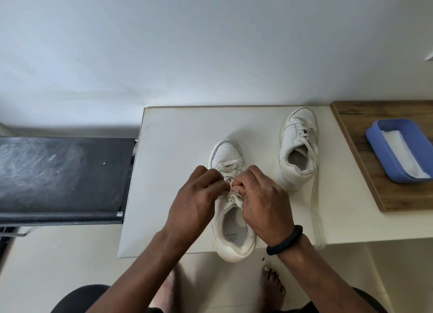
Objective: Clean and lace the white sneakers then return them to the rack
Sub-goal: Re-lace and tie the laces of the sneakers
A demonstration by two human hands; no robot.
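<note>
So the near sneaker sits on the white table, heel hanging over the front edge, with both the left hand and right hand pinching its laces (fingers curled tight). Second sneaker lies beside it, its lace trailing.

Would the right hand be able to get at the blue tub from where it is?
Probably yes, once it lets go. The right hand is pinching the laces of the near sneaker. The blue tub sits uncovered to its right, with only the far sneaker lying low in between.
</note>
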